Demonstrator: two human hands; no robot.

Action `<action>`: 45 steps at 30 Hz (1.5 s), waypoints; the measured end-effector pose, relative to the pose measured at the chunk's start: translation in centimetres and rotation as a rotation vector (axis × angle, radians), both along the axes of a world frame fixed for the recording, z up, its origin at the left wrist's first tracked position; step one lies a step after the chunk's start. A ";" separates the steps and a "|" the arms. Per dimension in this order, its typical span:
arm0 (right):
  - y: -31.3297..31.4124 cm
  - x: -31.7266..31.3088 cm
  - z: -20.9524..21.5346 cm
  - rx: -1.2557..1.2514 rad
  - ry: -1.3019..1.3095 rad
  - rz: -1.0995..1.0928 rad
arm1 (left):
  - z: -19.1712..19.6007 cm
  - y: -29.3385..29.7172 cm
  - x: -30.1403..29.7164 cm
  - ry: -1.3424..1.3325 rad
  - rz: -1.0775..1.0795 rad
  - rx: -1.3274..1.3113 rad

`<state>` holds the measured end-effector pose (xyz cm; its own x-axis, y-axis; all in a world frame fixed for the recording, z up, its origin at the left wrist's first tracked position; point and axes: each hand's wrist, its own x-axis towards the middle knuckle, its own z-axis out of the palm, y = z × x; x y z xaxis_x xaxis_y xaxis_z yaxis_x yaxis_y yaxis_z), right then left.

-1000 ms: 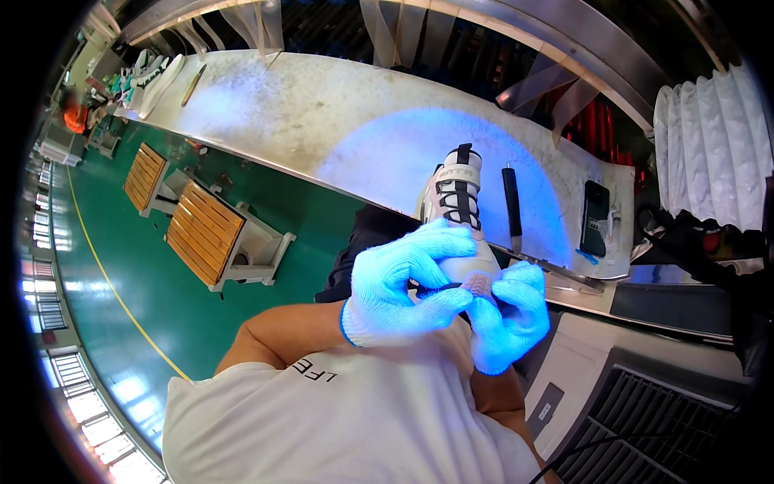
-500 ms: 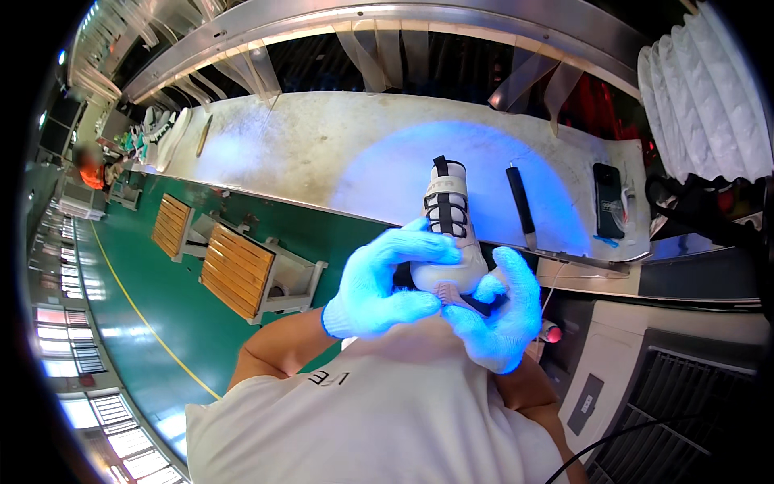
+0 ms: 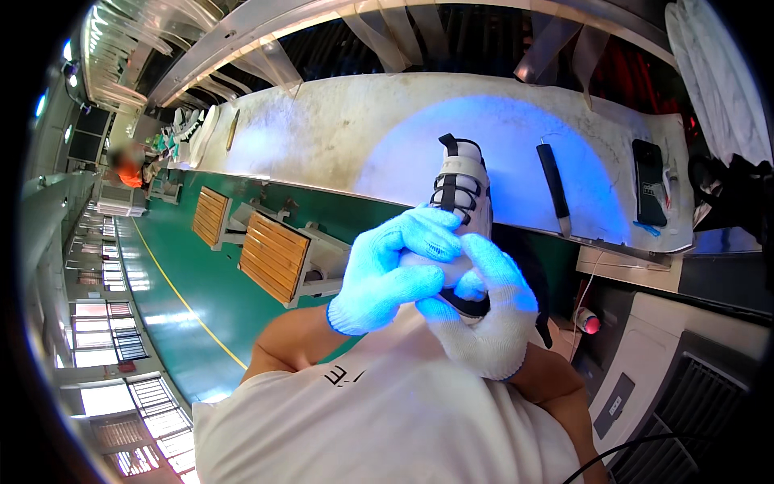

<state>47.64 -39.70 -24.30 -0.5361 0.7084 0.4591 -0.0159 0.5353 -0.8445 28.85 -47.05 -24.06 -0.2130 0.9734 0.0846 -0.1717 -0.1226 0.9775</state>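
Observation:
A white and grey shoe [image 3: 463, 192] with black laces and a black heel loop is held over the front edge of the workbench, its toe turned towards my body. My left hand [image 3: 391, 270], in a white knit glove lit blue, is closed round the left side of the toe, fingers lying across its top. In a matching glove, my right hand [image 3: 488, 319] curls round the toe's right side, thumb and fingertips pressed against it. Fingers cover most of the toe. Part of the dark sole shows beneath the right hand's fingers.
A round patch of blue light falls on the workbench [image 3: 322, 129]. On it lie a black-handled tool [image 3: 553, 189] and, farther right, a phone [image 3: 649, 181]. Several shoes [image 3: 189, 133] stand at the far left end. Wooden-topped stands [image 3: 274, 256] occupy the green floor.
The whole view has shifted, moving the bench and stands rightward. My right hand has turned, its fingers now curled closer round the toe. My left fingers have drawn together over the toe's top.

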 end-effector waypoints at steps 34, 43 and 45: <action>3.6 -6.2 -3.2 0.129 0.179 -0.097 | 5.1 2.1 -4.1 0.416 -0.063 -0.212; 3.0 -5.2 -4.5 0.142 0.188 -0.127 | 6.8 2.9 -3.2 0.441 -0.099 -0.387; 2.5 -4.2 -5.4 0.096 0.159 -0.147 | 5.6 2.9 -4.0 0.503 -0.115 -0.257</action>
